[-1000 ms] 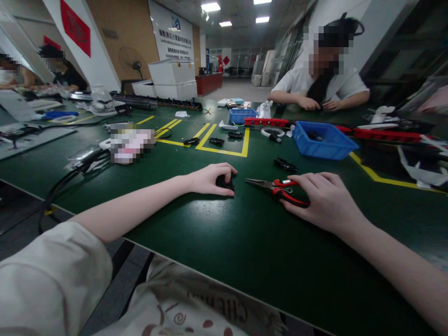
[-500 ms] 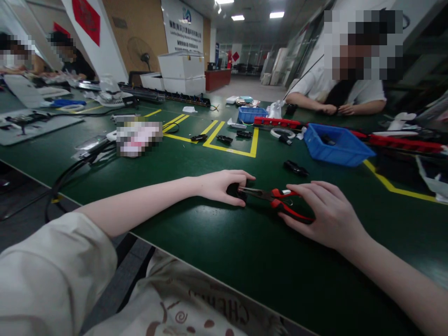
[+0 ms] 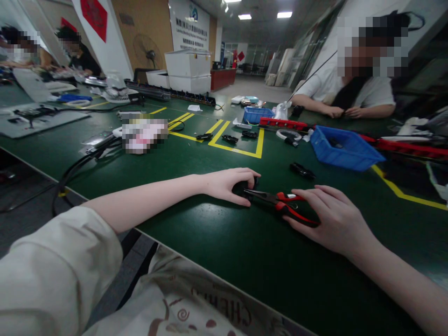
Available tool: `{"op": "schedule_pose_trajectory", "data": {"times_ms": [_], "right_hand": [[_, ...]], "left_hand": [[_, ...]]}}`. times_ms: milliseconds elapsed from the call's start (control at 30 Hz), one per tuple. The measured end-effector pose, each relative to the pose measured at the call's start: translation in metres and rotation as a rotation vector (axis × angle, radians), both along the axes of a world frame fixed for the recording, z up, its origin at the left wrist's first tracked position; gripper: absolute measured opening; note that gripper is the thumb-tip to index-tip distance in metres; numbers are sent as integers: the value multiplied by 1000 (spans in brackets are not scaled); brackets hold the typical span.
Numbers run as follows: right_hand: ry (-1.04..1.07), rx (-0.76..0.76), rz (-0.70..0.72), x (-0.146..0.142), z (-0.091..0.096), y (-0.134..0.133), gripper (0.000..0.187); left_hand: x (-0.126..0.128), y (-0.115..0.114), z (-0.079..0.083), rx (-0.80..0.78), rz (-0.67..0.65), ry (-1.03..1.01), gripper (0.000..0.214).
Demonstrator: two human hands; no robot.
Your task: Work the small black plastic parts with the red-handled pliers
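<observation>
Fingers curled around a small black part (image 3: pixel 239 188), my left hand (image 3: pixel 226 185) sits low over the green table. Much of that part is hidden by the fingers, and its exact kind cannot be made out. My right hand (image 3: pixel 338 223) is closed on the red and black handles of long-nose pliers (image 3: pixel 268 197). The plier jaws point left, and their tips reach the black part between my left thumb and index finger. Whether the tips grip it is too small to tell. Beyond the pliers lies a similar-looking black piece (image 3: pixel 302 171).
Several black pieces (image 3: pixel 230 139) lie near yellow tape lines. A blue bin (image 3: pixel 346 154) stands at right, a smaller blue bin (image 3: pixel 258 115) farther back. Black cables (image 3: pixel 79 168) hang over the left table edge. A person (image 3: pixel 350 95) sits across the table.
The whole view has shifted slightly, so things appear a little farther right. Both hands keep their holds; the pliers' tips remain at the black part.
</observation>
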State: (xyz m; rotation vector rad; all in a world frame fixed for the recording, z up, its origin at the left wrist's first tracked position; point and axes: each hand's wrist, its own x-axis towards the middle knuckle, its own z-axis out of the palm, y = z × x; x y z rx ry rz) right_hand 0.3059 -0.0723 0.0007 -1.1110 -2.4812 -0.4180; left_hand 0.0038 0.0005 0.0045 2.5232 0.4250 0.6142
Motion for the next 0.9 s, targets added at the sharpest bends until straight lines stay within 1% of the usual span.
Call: {"op": "schedule_pose_trajectory", "data": {"times_ms": [67,167,233,300,400,533,633,700,800,900], "right_hand": [[3,1,1,0,-1,0,50],[7,7,10,0,-1,1,49],[10,8,8,0,-1,2,48],[17,4,4,0,-1,2,47],[42,-14,-8,1,-1,3,46],[88,-65,-44,4,0,4,45],[136,-121,-67,7,1,5,43],[158,-146,-69,9,0,6,42],[136,-130,-53,10,-1,6,45],[63,-90,-27,9,-1,7,46]], "left_hand": [[0,0,-1,-18,23,-13,40],[1,-1,-3,-44,64,4,61],[2,0,-5,-21,81,32,75],[5,2,-6,45,92,68,80],[11,5,-6,156,125,130,78],[21,10,-5,218,190,167,78],[27,11,-4,225,230,165,69],[28,12,-3,219,220,146,65],[28,12,-2,206,191,130,62],[26,9,0,189,179,165,56]]}}
